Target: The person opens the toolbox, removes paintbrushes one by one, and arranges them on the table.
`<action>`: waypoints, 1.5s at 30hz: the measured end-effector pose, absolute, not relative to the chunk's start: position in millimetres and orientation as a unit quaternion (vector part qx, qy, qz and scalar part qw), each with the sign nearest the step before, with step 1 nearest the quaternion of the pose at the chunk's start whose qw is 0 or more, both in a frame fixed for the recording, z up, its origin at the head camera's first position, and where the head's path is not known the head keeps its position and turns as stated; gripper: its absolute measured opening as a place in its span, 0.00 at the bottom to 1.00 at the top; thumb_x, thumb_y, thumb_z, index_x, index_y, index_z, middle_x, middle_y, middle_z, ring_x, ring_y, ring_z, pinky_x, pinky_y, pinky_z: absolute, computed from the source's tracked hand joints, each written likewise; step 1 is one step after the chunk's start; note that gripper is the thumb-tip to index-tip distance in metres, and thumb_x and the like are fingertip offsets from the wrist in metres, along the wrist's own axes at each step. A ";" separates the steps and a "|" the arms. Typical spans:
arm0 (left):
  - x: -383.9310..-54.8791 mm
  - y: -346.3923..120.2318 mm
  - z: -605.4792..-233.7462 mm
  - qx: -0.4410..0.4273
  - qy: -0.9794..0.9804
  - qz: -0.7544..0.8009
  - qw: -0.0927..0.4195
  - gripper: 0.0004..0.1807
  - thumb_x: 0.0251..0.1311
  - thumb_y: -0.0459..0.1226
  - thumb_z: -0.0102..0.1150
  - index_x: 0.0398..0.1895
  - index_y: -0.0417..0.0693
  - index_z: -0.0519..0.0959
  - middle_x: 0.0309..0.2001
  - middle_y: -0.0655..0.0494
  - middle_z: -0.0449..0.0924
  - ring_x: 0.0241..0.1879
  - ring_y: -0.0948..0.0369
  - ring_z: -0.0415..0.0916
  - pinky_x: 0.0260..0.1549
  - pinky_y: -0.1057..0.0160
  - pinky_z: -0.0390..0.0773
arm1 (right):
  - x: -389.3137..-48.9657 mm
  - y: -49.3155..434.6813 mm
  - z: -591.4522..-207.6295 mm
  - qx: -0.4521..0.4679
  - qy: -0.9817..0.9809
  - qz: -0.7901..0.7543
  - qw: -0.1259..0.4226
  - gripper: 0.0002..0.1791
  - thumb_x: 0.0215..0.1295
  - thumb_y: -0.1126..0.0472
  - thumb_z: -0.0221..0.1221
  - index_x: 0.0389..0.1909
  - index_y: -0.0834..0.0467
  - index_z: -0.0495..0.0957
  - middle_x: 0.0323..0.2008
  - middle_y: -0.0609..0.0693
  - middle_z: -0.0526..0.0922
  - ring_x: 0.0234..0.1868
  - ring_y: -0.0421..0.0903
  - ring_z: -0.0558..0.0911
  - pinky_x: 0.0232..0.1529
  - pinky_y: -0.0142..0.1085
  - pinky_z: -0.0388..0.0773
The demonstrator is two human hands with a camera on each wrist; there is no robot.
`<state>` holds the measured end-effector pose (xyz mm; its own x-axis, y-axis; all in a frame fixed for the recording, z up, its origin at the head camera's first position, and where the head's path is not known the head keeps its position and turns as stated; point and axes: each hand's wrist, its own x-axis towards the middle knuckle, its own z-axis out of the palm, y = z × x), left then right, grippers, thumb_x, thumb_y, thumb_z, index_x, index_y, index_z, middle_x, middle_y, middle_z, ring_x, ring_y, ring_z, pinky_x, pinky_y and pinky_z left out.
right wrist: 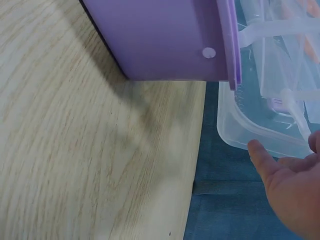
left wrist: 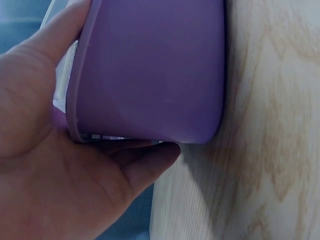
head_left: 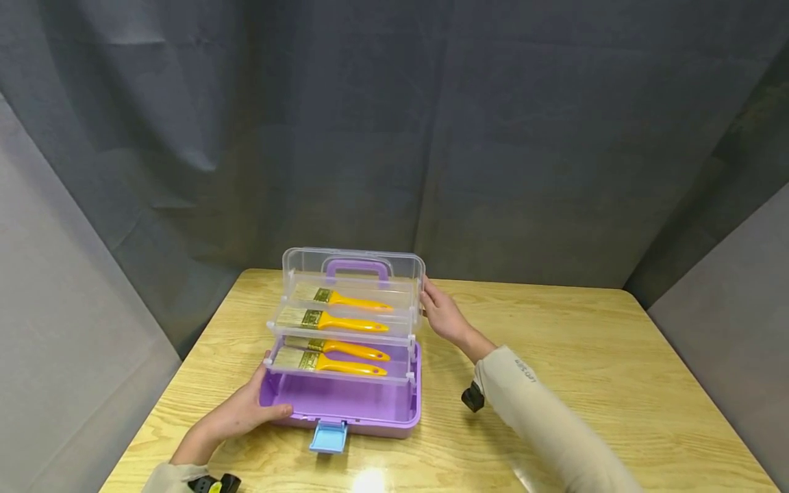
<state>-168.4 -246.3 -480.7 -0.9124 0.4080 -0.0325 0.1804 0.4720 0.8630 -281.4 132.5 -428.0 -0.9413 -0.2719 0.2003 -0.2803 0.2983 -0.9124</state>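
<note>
A purple toolbox stands on the table with its clear lid raised and its clear trays fanned out in tiers. Several paintbrushes with yellow handles, one of them this paintbrush, lie in the trays, bristles to the left. My left hand grips the box's left wall, thumb over the front rim and fingers along the outside. At the lid's right edge, my right hand holds the clear plastic. One straight fingertip touches its outer side in the right wrist view.
A blue latch hangs down at the box's front. The purple carrying handle shows at the lid. The wooden table extends widely to the right; a dark curtain hangs behind its far edge.
</note>
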 end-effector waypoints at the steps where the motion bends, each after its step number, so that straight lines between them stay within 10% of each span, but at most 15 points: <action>1: -168.1 -246.3 -480.1 0.170 0.851 0.482 0.118 0.60 0.53 0.38 0.68 0.73 0.39 0.29 0.71 0.28 0.28 0.68 0.34 0.38 0.63 0.37 0.43 | -284.6 132.8 -433.6 0.175 -0.814 0.553 0.014 0.26 0.74 0.70 0.39 0.71 0.68 0.50 0.67 0.67 0.58 0.62 0.62 0.66 0.54 0.52 0.72; 45: -170.9 -239.9 -481.9 0.147 0.858 0.475 0.130 0.62 0.54 0.39 0.68 0.72 0.39 0.25 0.71 0.28 0.27 0.69 0.35 0.33 0.64 0.38 0.39 | -287.4 138.7 -495.0 0.082 -0.850 0.519 -0.043 0.27 0.71 0.68 0.45 0.68 0.72 0.55 0.64 0.67 0.65 0.57 0.55 0.74 0.51 0.39 0.76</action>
<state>-170.9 -239.9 -481.9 -0.9231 0.3754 -0.0836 0.1286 0.5062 0.8527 -287.4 138.7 -495.0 -0.9829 -0.1836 0.0117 -0.0942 0.4473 -0.8894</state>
